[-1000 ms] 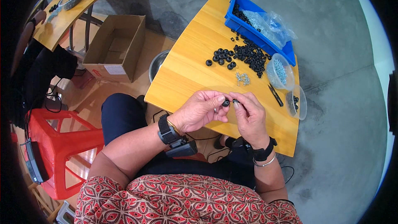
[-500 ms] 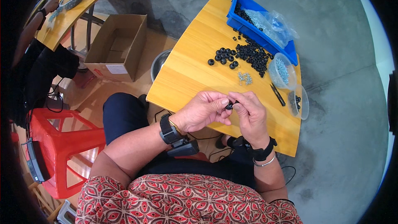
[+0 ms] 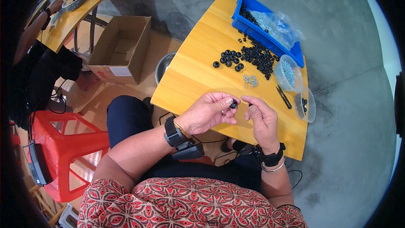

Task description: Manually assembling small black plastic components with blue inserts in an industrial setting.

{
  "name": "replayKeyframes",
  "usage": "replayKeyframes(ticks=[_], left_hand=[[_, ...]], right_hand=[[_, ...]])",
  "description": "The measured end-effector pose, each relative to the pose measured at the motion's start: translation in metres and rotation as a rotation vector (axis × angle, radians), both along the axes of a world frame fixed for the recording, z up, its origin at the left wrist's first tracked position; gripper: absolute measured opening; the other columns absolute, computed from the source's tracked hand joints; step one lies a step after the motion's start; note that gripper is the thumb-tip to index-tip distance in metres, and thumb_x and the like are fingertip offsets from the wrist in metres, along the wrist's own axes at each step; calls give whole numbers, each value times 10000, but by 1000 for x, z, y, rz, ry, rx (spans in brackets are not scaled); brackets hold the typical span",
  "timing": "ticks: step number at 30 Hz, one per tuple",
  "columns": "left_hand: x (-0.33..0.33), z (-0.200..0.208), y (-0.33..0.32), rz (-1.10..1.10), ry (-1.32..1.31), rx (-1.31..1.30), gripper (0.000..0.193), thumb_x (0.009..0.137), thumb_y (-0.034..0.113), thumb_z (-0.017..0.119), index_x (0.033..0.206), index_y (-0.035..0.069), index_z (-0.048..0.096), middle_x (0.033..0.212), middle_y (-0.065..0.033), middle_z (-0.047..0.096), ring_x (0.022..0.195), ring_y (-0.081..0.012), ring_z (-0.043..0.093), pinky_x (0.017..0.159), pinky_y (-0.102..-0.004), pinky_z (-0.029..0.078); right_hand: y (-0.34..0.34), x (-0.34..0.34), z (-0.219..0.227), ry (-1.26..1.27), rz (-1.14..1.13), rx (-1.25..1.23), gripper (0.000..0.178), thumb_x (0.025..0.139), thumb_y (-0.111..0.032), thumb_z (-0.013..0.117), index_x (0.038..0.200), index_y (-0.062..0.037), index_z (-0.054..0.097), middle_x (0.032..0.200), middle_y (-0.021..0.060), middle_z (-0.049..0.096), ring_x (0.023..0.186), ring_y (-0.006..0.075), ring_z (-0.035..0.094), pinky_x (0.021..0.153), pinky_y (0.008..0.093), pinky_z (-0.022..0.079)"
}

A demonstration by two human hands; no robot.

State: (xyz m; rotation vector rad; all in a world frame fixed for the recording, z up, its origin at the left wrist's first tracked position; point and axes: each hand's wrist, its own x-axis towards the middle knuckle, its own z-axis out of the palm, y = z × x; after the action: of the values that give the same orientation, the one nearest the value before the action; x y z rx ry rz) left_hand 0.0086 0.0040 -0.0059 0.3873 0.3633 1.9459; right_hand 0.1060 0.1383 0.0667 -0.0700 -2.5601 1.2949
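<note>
Above the table's near edge, my left hand (image 3: 206, 113) pinches a small round black part (image 3: 233, 105) with a pale hole or centre between thumb and fingers. Just to its right, apart from it, my right hand (image 3: 265, 123) has thumb and forefinger closed on a tiny black piece (image 3: 250, 105), mostly covered by the fingertips. Beyond the hands lie several black balls (image 3: 228, 57), a heap of small black parts (image 3: 258, 57) and a little pile of silvery screw-like pieces (image 3: 250, 80).
A blue bin (image 3: 258, 27) with black parts and a plastic bag stands at the table's far right. Nearer are a clear tub (image 3: 282, 80) of silvery pieces, black tweezers (image 3: 284, 98) and a clear lid (image 3: 311, 110). Left are a cardboard box (image 3: 139, 59), a red stool (image 3: 59, 143) and another person's arm.
My right hand has drawn away from the left, to the right and slightly down, so a gap shows between them. The left hand keeps its pinch on the round black part.
</note>
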Motion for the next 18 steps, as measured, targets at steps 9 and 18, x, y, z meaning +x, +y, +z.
replayKeyframes(ticks=[9,18], left_hand=[[0,2,-2,6,16,-18,245,897,178,446,1031,-5,538,808,-36,532,698,-104,511,721,-299,487],[-1,-1,-2,-19,-3,14,234,869,168,497,1019,-6,541,838,-45,563,735,-113,543,731,-312,498]], right_hand=[[-4,1,0,-73,32,-333,242,857,-43,464,1085,34,493,790,53,509,674,113,531,626,227,436],[-3,2,-7,-44,7,-529,129,812,21,523,917,0,450,802,49,519,683,115,551,630,230,464]])
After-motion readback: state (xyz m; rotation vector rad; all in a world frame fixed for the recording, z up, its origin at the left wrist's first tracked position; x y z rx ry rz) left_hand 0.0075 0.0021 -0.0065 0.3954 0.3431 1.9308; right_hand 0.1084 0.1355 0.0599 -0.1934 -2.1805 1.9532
